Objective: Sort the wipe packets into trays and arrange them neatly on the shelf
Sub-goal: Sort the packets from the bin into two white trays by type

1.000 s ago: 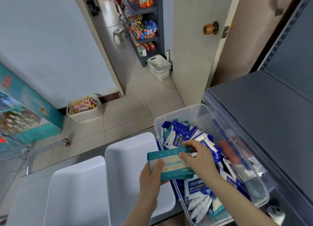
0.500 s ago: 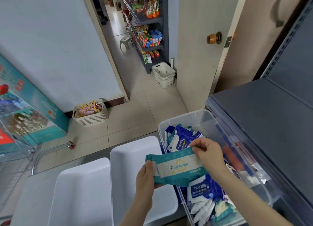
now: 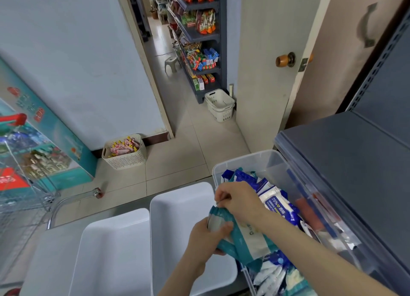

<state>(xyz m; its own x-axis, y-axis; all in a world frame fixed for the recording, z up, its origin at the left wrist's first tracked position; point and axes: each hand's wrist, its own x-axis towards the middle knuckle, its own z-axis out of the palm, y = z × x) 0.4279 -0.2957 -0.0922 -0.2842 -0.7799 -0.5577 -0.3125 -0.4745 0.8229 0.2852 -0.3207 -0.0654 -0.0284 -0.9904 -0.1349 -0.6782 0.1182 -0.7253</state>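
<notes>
Head view, forward and down

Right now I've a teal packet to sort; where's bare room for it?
Both white trays are bare: the right tray beside the clear bin, the left tray beside that. The grey shelf top too. The bin is crowded.

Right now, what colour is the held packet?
The packet is teal with a white middle; head view.

Left hand point(image 3: 207, 238) grips the teal packet point(image 3: 250, 240) low; right hand point(image 3: 237, 201) (fingers curled) pinches its top.
</notes>
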